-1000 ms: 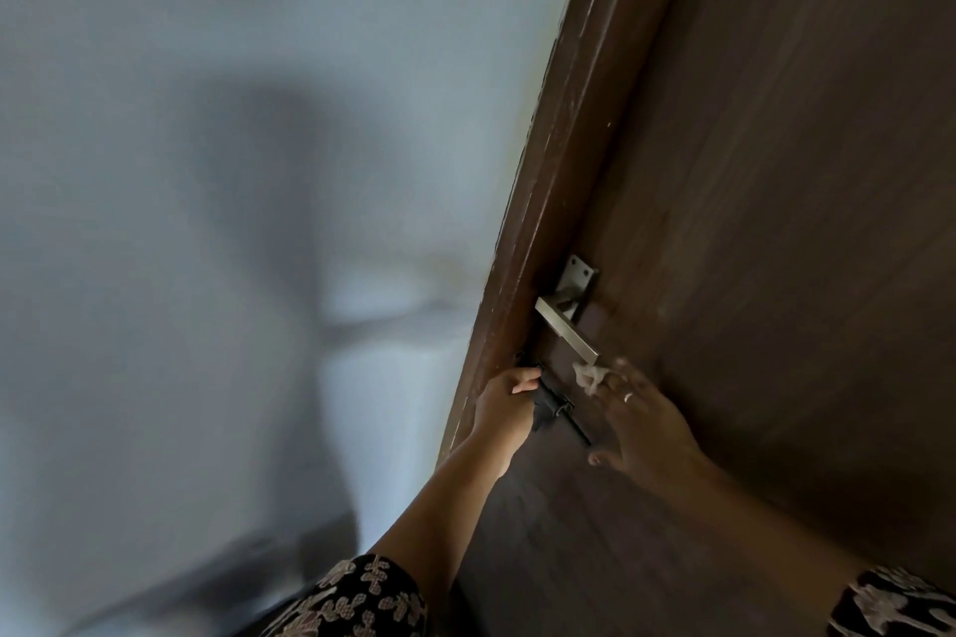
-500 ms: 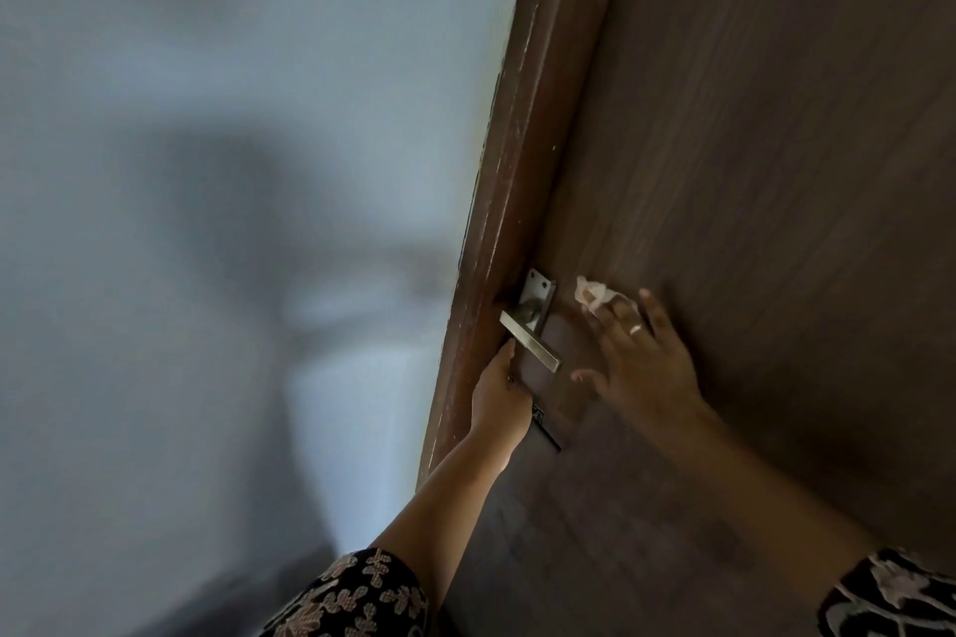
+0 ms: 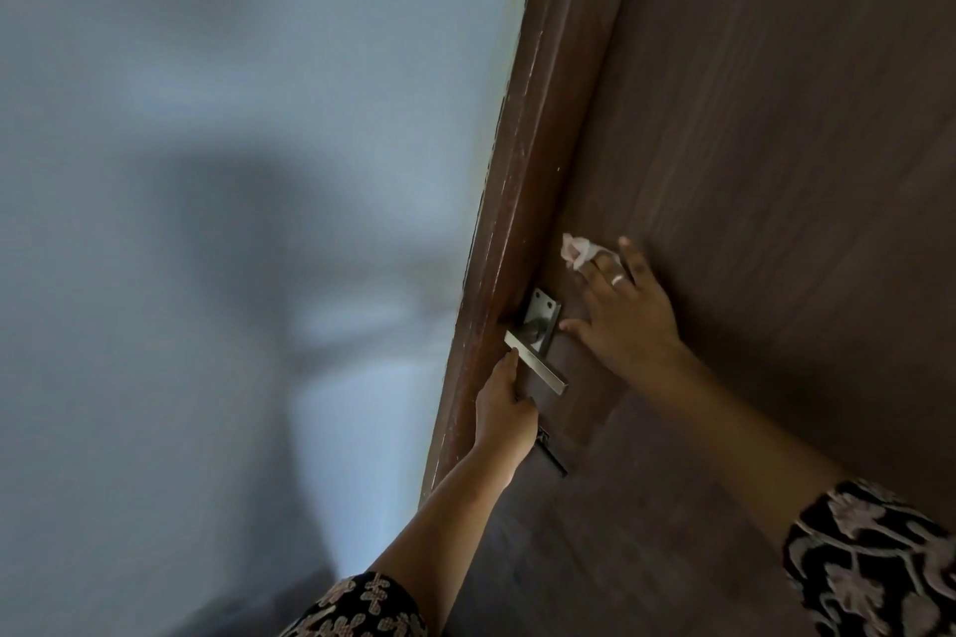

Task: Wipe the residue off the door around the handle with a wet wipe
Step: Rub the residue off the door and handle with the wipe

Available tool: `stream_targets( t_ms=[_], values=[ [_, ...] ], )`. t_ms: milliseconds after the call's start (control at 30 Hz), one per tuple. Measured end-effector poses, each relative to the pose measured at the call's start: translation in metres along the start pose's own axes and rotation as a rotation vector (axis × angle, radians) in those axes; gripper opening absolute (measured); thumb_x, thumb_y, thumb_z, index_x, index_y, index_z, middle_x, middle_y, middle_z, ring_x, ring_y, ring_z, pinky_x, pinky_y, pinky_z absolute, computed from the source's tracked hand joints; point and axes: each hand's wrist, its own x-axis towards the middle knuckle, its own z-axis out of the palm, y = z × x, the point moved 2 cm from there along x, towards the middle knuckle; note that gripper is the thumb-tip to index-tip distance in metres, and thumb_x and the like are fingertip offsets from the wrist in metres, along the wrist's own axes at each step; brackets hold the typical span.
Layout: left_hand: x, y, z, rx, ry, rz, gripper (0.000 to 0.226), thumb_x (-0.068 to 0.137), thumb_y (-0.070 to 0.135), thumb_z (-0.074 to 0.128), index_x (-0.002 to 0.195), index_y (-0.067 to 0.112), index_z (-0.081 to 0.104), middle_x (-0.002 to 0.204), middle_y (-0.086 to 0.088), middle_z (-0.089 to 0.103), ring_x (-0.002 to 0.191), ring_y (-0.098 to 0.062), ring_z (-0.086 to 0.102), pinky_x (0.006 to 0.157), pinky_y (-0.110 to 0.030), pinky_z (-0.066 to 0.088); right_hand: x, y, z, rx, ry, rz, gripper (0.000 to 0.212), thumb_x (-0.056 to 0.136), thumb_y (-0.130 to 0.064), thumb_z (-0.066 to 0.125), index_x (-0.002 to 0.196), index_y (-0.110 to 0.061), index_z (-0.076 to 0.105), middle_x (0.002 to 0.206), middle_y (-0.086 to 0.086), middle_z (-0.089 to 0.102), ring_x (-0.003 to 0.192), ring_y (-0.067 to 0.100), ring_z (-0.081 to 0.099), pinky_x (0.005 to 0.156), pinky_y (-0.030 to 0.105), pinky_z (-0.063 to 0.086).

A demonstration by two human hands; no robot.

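Note:
A dark brown wooden door (image 3: 776, 171) fills the right of the view. Its silver lever handle (image 3: 535, 361) sits on a square metal plate near the door's left edge. My right hand (image 3: 621, 310) lies flat on the door just right of and above the handle, pressing a small crumpled white wet wipe (image 3: 577, 248) under its fingertips; a ring shows on one finger. My left hand (image 3: 504, 409) holds the door's edge just below the lever, its thumb touching the lever's end. A black latch (image 3: 551, 453) pokes out under that hand.
A reddish-brown door frame (image 3: 517, 171) with scuffed paint runs along the door's left side. Beyond it lies a pale blue-grey wall (image 3: 233, 171), blurred and crossed by a shadow. Patterned black sleeves cover both upper arms.
My right hand has slid the wipe from below the lever up to above the handle plate. My left hand has shifted up from the black latch to just under the lever.

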Motion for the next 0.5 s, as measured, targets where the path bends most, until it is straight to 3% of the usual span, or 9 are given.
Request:
stream_targets(
  t_ms=[233,367,500],
  values=[
    [0.009,0.002,-0.001,-0.006,-0.002,0.071,0.066,0.090,-0.010,0.041,0.144,0.028,0.038,0.143,0.002,0.047,0.123,-0.021,0.054,0.101,-0.044,0.048,-0.007,-0.035,0.021,-0.005,-0.039,-0.104,0.083,0.089,-0.066,0.009,0.145,-0.004,0.007,0.156,0.014,0.014,0.144,0.028,0.003,0.106,0.049,-0.026],
    [0.022,-0.007,-0.002,0.041,0.011,0.081,0.060,0.093,-0.004,0.042,0.143,0.029,0.039,0.146,0.004,0.043,0.133,-0.017,0.043,0.109,-0.037,0.041,0.005,-0.012,0.009,0.031,0.033,0.013,0.084,0.087,-0.067,0.015,0.146,-0.007,0.009,0.156,0.010,0.017,0.144,0.026,0.008,0.098,0.048,-0.037],
    [0.029,-0.003,-0.007,0.115,0.123,0.153,0.058,0.095,0.002,0.041,0.141,0.037,0.039,0.149,0.009,0.040,0.139,-0.014,0.034,0.115,-0.040,0.032,0.039,-0.012,0.002,0.073,0.073,0.044,0.086,0.085,-0.069,0.009,0.148,-0.011,0.001,0.156,0.011,0.017,0.144,0.027,0.011,0.101,0.048,-0.030]
  ],
)
